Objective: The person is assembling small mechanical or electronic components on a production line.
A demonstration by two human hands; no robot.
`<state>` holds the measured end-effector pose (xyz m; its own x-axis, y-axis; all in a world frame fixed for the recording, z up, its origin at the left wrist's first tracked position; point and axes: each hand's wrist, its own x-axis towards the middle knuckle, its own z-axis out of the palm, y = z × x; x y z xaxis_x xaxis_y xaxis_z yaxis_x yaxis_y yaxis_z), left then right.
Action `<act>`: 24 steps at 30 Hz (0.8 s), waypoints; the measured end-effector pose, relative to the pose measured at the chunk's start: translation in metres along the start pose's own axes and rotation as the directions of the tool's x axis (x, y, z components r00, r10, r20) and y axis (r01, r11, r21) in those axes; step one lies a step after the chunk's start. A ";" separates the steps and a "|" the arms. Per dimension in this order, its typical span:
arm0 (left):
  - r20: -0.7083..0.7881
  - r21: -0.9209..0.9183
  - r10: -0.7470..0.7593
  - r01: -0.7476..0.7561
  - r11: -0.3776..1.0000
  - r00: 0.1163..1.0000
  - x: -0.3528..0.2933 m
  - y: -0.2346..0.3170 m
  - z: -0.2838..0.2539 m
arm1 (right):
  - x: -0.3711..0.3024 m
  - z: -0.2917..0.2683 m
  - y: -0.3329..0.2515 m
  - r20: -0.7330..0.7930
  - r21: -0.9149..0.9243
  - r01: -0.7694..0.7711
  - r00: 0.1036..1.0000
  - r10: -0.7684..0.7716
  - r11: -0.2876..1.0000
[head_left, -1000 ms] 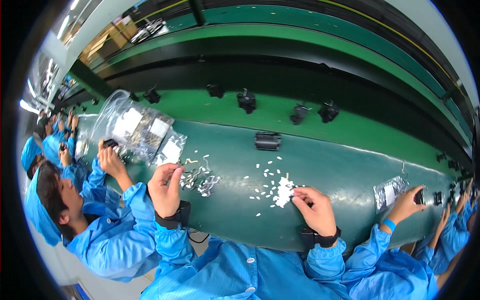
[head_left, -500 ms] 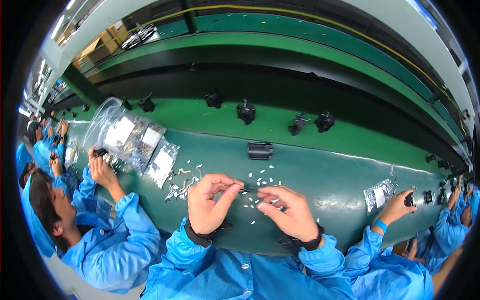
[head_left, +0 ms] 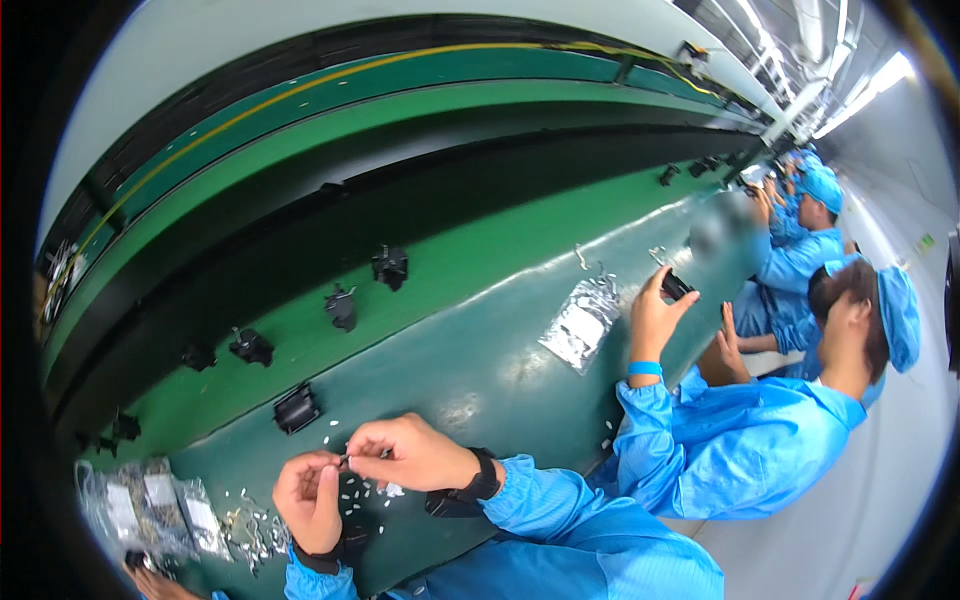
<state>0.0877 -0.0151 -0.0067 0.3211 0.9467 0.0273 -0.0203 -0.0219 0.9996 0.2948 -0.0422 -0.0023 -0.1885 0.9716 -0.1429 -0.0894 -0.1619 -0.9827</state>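
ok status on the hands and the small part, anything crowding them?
Left hand and right hand together, fingers pinching a tiny part. Small white pieces scattered on green bench beneath. Plastic bags at left; co-worker's hand clear at right.

Bright blue smock sleeves with gathered cuffs; a black wrist strap (watch-like) behind each bare hand, left hand point(head_left: 310, 500) and right hand point(head_left: 410, 455).

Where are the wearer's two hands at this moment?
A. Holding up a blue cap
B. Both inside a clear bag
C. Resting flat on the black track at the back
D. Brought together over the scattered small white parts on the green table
D: the left hand and right hand meet fingertip to fingertip, pinching something tiny just above the small white parts on the green table.
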 end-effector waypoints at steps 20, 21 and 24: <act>0.098 0.452 0.006 -0.050 0.891 0.995 -0.003 -0.015 0.008 | -0.001 0.005 0.014 -0.130 -0.281 0.183 0.965 -0.226 0.942; 0.069 0.428 0.003 -0.033 0.903 0.998 -0.005 -0.015 0.009 | -0.001 0.006 0.015 -0.139 -0.370 0.214 0.950 -0.281 0.904; 0.045 0.413 0.044 -0.059 0.909 0.998 -0.010 -0.015 0.010 | 0.000 0.013 0.022 -0.138 -0.372 0.349 0.896 -0.423 0.860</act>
<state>0.0944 -0.0272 -0.0219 0.3619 0.9294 0.0720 0.3537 -0.2083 0.9119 0.2802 -0.0482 -0.0219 0.0036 0.9625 0.2714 0.2213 0.2639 -0.9388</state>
